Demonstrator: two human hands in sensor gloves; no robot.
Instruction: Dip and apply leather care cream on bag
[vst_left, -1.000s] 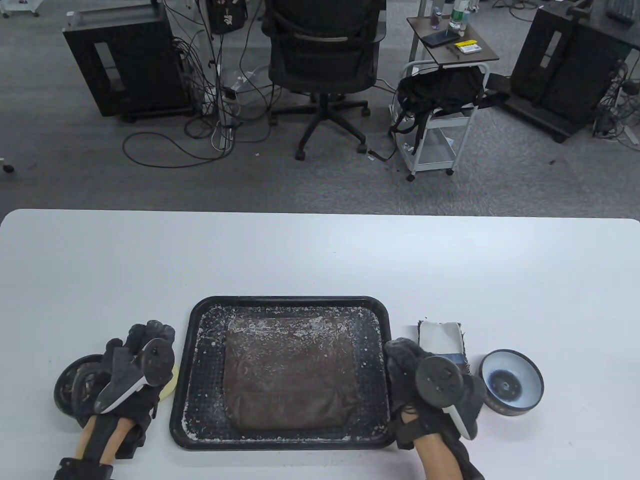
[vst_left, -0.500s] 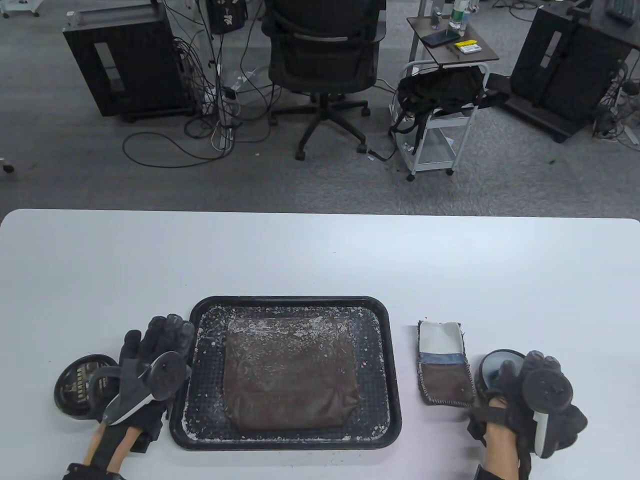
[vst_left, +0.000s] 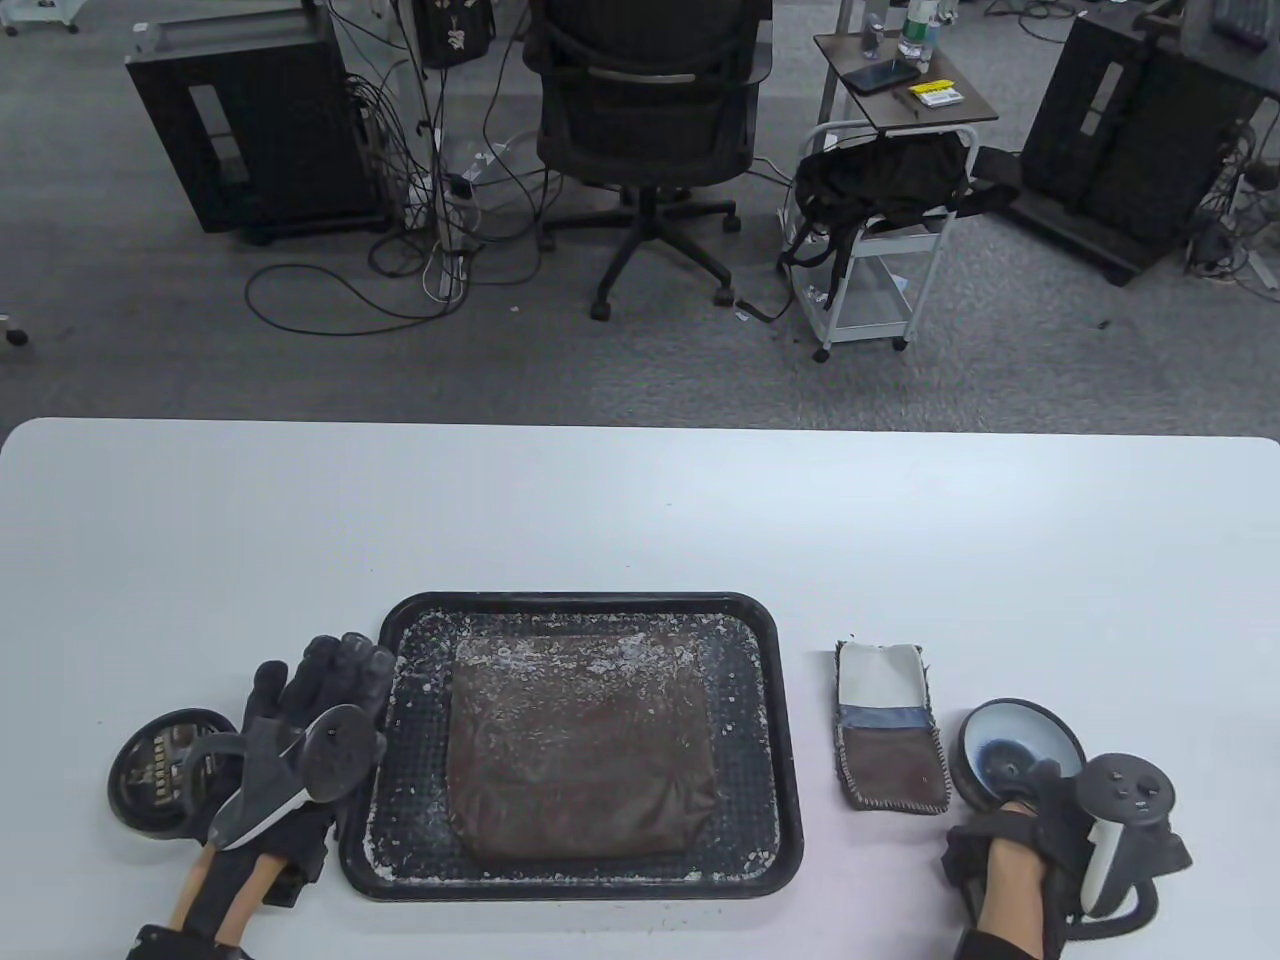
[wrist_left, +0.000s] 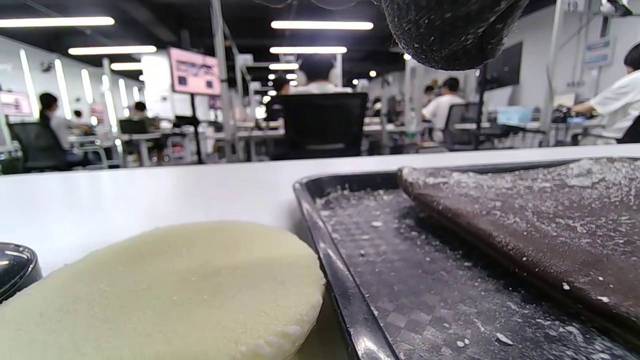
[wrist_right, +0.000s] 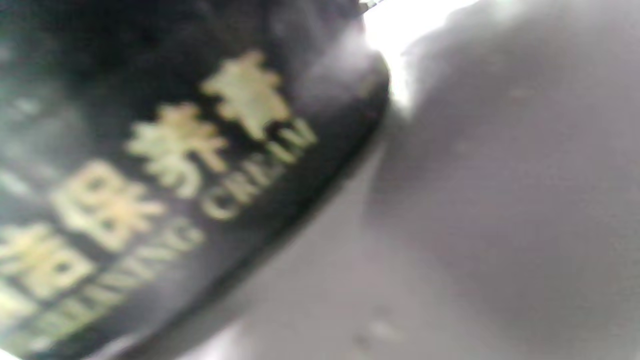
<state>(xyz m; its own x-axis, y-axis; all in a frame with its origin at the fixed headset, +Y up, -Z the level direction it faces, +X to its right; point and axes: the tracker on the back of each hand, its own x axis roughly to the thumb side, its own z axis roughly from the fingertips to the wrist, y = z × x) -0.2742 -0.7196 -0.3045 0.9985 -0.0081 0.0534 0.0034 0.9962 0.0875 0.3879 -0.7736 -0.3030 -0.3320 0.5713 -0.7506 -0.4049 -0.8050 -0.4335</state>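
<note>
A brown leather bag (vst_left: 582, 752), flecked with white, lies flat in a black tray (vst_left: 790, 720); in the left wrist view the bag (wrist_left: 540, 225) fills the right side. The open cream jar (vst_left: 1012, 742) stands right of the tray, and my right hand (vst_left: 1035, 785) grips its near side. The right wrist view shows only the jar's black labelled wall (wrist_right: 165, 165), blurred. My left hand (vst_left: 335, 665) lies with straight fingers at the tray's left edge and hides the pale yellow sponge from above. That sponge (wrist_left: 160, 290) lies flat on the table beside the tray rim (wrist_left: 330, 280).
The jar's black lid (vst_left: 150, 772) lies at the far left, partly under my left wrist. A small brown, blue and white pouch (vst_left: 890, 735) lies between the tray and the jar. Beyond the table's far edge stand an office chair (vst_left: 645, 120) and a cart (vst_left: 880, 240).
My right hand left the tray's right edge, moved right past the pouch and took hold of the jar. My left hand slid forward off the lid towards the tray's left rim.
</note>
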